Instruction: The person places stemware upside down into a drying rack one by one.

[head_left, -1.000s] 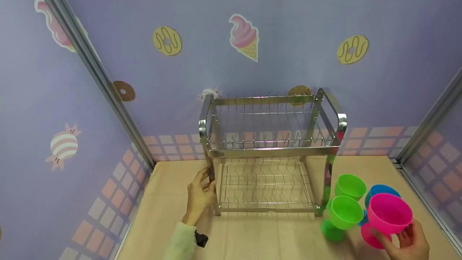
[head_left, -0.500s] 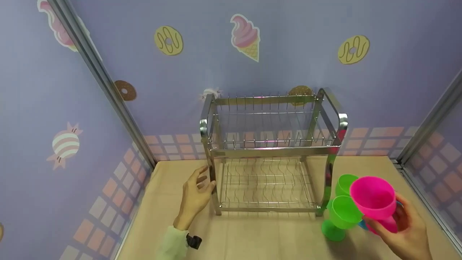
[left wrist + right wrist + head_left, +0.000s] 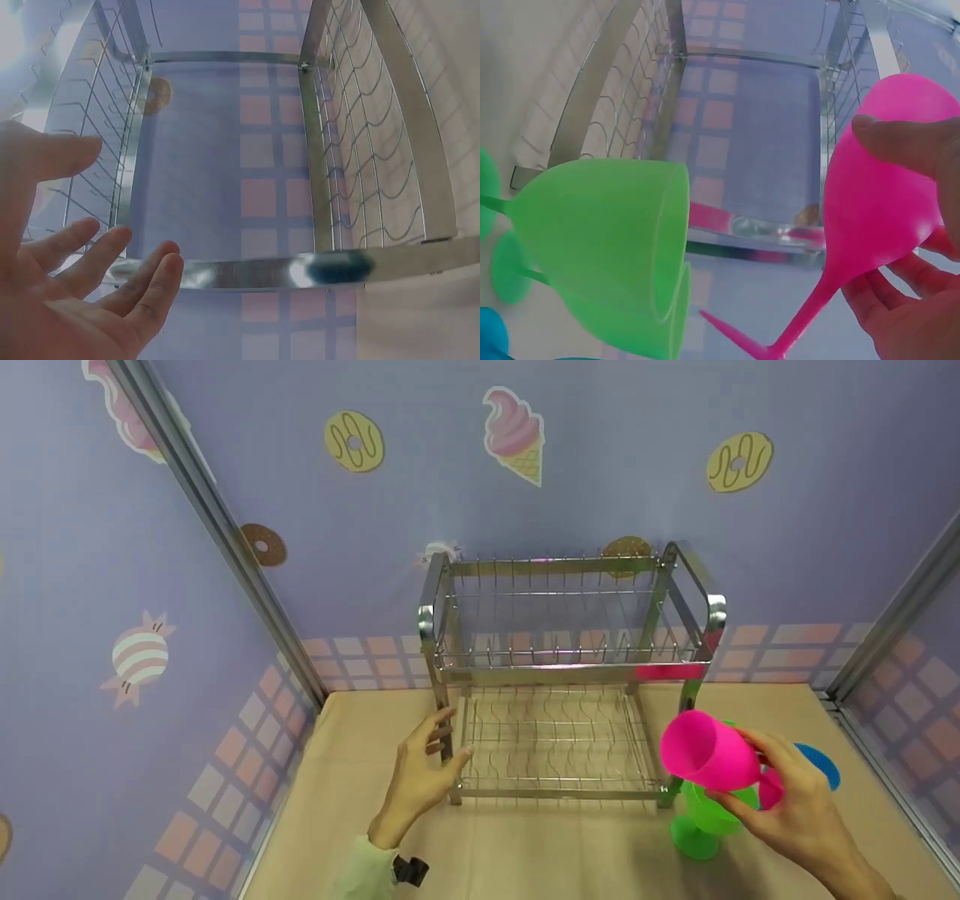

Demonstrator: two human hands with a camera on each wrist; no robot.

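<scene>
A pink plastic goblet [image 3: 716,754] is tilted in my right hand [image 3: 802,802], its mouth turned toward the left. In the right wrist view the thumb and fingers grip the goblet's bowl [image 3: 889,180]. My left hand [image 3: 424,769] is beside the left upright of a two-tier metal dish rack [image 3: 562,675]. Its fingers are spread and hold nothing in the left wrist view, where the hand [image 3: 90,277] appears in front of the rack's side. Below the pink goblet stands a green goblet [image 3: 696,836], partly covered by it.
A second green goblet [image 3: 671,330] shows behind the first in the right wrist view. A blue goblet [image 3: 819,765] stands farther right, mostly hidden by the right hand. A patterned wall [image 3: 600,450] rises behind the rack, with metal corner posts [image 3: 202,517] at the sides.
My right hand has lifted the pink goblet from the right, carried it left toward the rack and tipped it over. The left hand has come off the rack's upright a little.
</scene>
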